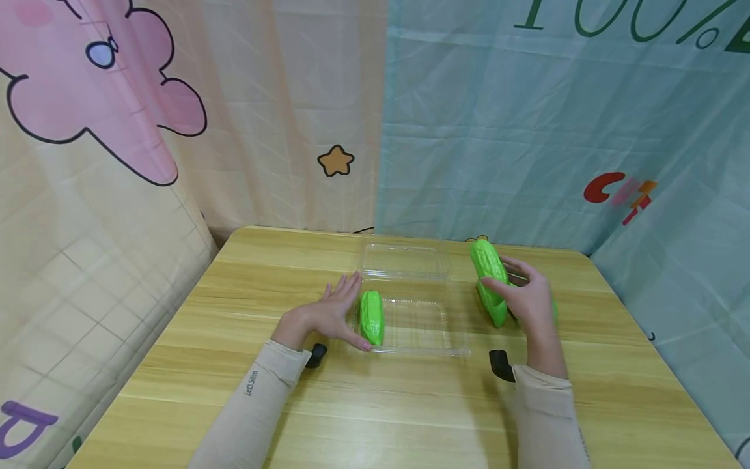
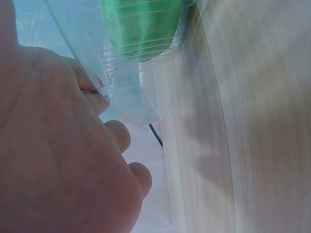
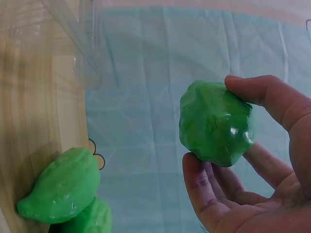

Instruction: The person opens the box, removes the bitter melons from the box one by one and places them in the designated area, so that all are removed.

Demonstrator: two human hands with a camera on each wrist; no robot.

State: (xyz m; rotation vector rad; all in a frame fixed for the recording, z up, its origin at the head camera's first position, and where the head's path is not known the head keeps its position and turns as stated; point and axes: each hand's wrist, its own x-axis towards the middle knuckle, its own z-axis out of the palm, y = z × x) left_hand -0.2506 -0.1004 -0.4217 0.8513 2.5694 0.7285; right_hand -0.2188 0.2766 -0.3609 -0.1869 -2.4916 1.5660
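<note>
My right hand (image 1: 527, 293) pinches a bumpy green bitter melon (image 1: 486, 259) between thumb and fingers. In the right wrist view this bitter melon (image 3: 214, 126) hangs in the air, seen end-on. Below it, more bitter melons (image 3: 63, 187) lie on the table. A clear plastic clamshell box (image 1: 418, 326) stands with its lid (image 1: 404, 259) folded back. Another bitter melon (image 1: 372, 318) lies inside along the box's left side. With fingers spread, my left hand (image 1: 331, 318) touches the left rim of the box. The left wrist view shows its fingertips against the box's edge.
The wooden table (image 1: 375, 410) has rounded far corners. Behind it hang a beige curtain and a blue curtain (image 1: 527, 130). A black wrist mount (image 1: 317, 355) sits by the left cuff and another (image 1: 501, 365) by the right.
</note>
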